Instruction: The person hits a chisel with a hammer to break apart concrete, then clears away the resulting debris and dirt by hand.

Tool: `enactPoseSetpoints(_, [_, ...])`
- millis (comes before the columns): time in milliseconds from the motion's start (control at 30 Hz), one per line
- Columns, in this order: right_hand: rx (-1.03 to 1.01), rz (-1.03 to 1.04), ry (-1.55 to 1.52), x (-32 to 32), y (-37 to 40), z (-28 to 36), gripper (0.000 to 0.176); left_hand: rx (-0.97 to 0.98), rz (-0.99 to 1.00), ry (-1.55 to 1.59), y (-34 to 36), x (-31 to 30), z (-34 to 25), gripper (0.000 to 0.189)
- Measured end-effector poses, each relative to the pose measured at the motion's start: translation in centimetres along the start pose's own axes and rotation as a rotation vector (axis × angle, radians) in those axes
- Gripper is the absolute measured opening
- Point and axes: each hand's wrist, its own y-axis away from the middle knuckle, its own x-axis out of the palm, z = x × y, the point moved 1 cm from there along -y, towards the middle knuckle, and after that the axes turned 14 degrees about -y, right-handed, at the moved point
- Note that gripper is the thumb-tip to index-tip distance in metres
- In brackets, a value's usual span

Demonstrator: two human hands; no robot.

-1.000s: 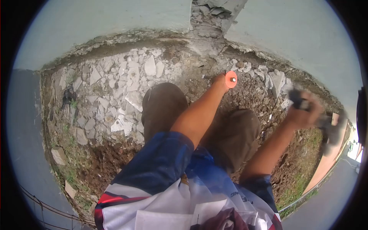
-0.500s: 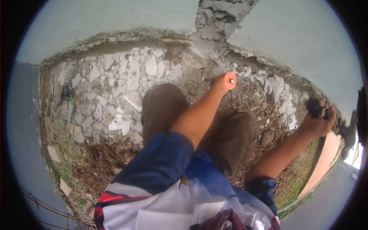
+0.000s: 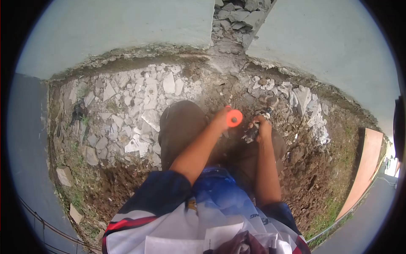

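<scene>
My left hand (image 3: 220, 118) is closed around a chisel, whose round orange hand guard (image 3: 234, 118) faces up at me. The chisel's shaft and tip are hidden below the guard and hand. Just right of it, my right hand (image 3: 264, 128) grips a hammer by its dark handle (image 3: 250, 134). The hammer's far end is blurred against the soil, and a gap separates it from the guard. Both hands are in front of my bent knees (image 3: 182, 127), over broken ground.
White and grey rubble (image 3: 122, 110) covers the ground on the left. A pale wall (image 3: 118, 25) runs across the front, with a broken gap full of concrete chunks (image 3: 239, 19). At the right lies a long board (image 3: 361, 165). Loose brown soil (image 3: 313, 169) surrounds my knees.
My right hand has swung the hammer from far right, inward and down beside the chisel. The left hand with the chisel has shifted left and slightly nearer me. The view has tilted slightly.
</scene>
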Motion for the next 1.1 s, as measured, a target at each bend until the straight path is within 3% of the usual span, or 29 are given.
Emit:
enactPoseSetpoints(33, [0.018, -0.016, -0.049, -0.5, -0.1, -0.3, 0.006, -0.302, -0.181, 0.269, 5.9, 3.2, -3.7, 0.021])
enactPoseSetpoints(67, [0.018, -0.035, -0.064, -0.7, -0.4, -0.4, 0.006, -0.23, -0.238, 0.067, 10.4, 4.3, -6.5, 0.016])
enactPoseSetpoints(167, [0.034, -0.028, -0.141, -0.6, -0.5, -0.3, 0.006, -0.314, -0.086, 0.018, 9.4, 2.0, -6.7, 0.014])
enactPoseSetpoints(200, [0.026, -0.024, -0.146, -0.5, -0.4, -0.2, 0.005, -0.342, -0.063, 0.172, 8.7, 2.4, -7.3, 0.012])
enactPoseSetpoints(400, [-0.042, -0.069, -0.081, -0.3, 0.6, -0.1, 0.004, -0.361, -0.014, 0.104, 4.9, 2.8, -8.5, 0.011])
enactPoseSetpoints(500, [-0.11, -0.015, 0.022, -0.4, 1.3, -0.1, 0.004, -0.432, 0.011, 0.103, 5.0, 2.5, -10.7, 0.011])
enactPoseSetpoints(633, [-0.313, 0.167, 0.371, 1.0, 5.1, 2.1, 0.007, -0.442, 0.222, 0.279, 4.4, 0.1, -11.1, 0.011])
enactPoseSetpoints(767, [-0.487, 0.307, 0.641, 3.5, 9.7, 5.4, 0.013, -0.421, 0.141, 0.293, 6.2, 0.9, -11.7, 0.008])
enactPoseSetpoints(800, [-0.692, 0.446, 0.92, 2.9, 9.9, 6.0, 0.006, -0.421, 0.142, 0.26, 5.9, 0.8, -10.6, 0.007])
enactPoseSetpoints(933, [-0.812, 0.371, 0.893, 2.9, 11.5, 5.7, 0.013, -0.393, -0.013, 0.153, 4.0, -0.1, -6.4, 0.016])
enactPoseSetpoints(1100, [-0.878, 0.395, 0.915, 2.7, 13.2, 5.7, 0.017, -0.456, -0.059, -0.003, 5.8, 0.0, -8.9, 0.009])
